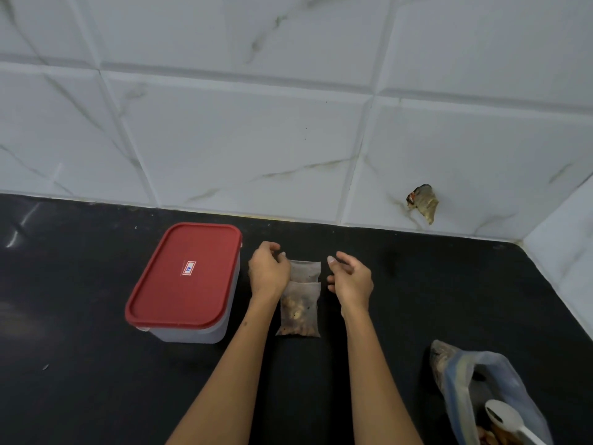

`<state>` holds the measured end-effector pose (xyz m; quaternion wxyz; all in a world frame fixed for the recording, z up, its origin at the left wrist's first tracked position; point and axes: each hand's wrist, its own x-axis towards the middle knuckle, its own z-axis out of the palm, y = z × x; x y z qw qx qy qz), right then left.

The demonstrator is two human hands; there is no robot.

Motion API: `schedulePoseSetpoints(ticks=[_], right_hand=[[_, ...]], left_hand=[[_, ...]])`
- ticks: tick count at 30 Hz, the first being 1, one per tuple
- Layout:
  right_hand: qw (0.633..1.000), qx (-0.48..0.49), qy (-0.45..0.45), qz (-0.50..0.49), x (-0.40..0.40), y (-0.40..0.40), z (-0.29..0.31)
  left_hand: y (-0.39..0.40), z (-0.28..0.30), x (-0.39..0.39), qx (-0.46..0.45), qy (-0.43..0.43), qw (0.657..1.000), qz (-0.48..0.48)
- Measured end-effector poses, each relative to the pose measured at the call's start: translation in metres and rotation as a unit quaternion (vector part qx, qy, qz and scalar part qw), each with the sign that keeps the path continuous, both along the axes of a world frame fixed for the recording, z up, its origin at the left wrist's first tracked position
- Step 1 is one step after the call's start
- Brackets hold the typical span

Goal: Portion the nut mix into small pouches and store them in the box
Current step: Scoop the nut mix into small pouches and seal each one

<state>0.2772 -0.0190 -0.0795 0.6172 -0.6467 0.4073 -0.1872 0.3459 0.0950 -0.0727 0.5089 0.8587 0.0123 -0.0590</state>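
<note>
Hovering open — left hand (pixel 269 273), right hand (pixel 351 279), empty grips, pouches (pixel 301 303) partly hidden

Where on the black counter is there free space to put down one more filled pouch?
Bare counter lies left of the box, in front of it, and between the right hand and the right wall. Also behind the pouches, toward the tiles. It is crowded between both hands, where the left hand touches the pouches, and at the near right, around the big bag with the spoon.

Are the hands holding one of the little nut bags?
It doesn't look so. The left hand curls at the far pouch's left corner and may touch it. The right hand is open beside it, apart, holding nothing.
</note>
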Motion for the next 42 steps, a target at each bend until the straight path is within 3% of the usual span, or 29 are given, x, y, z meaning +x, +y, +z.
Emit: schedulePoseSetpoints(ticks=[3, 8, 16, 22, 25, 28, 35, 42], right_hand=[[0.999, -0.030, -0.023, 0.004, -0.020, 0.003, 0.017], [0.995, -0.076, -0.069, 0.011, -0.075, 0.005, 0.049], [0.979, -0.136, -0.125, -0.083, -0.189, -0.021, 0.083], [0.963, -0.179, -0.103, -0.175, -0.276, -0.061, 0.093], [0.944, -0.225, -0.047, -0.239, -0.326, -0.087, 0.089], [0.921, -0.252, 0.064, -0.291, -0.372, -0.107, 0.078], [0.883, -0.209, 0.293, -0.301, -0.438, -0.129, 0.037], [0.881, -0.177, 0.342, -0.274, -0.446, -0.134, 0.018]], left_hand=[[-0.002, 0.022, -0.021, 0.002, -0.048, 0.999, -0.022], [-0.014, 0.059, -0.085, -0.067, -0.105, 0.989, -0.084], [-0.056, 0.070, -0.189, -0.184, -0.073, 0.969, -0.148], [-0.102, 0.068, -0.264, -0.230, -0.042, 0.946, -0.223], [-0.132, 0.062, -0.312, -0.258, 0.019, 0.926, -0.275], [-0.157, 0.049, -0.357, -0.249, 0.105, 0.904, -0.331], [-0.188, 0.032, -0.423, -0.195, 0.300, 0.863, -0.358], [-0.198, 0.032, -0.442, -0.195, 0.378, 0.845, -0.324]])
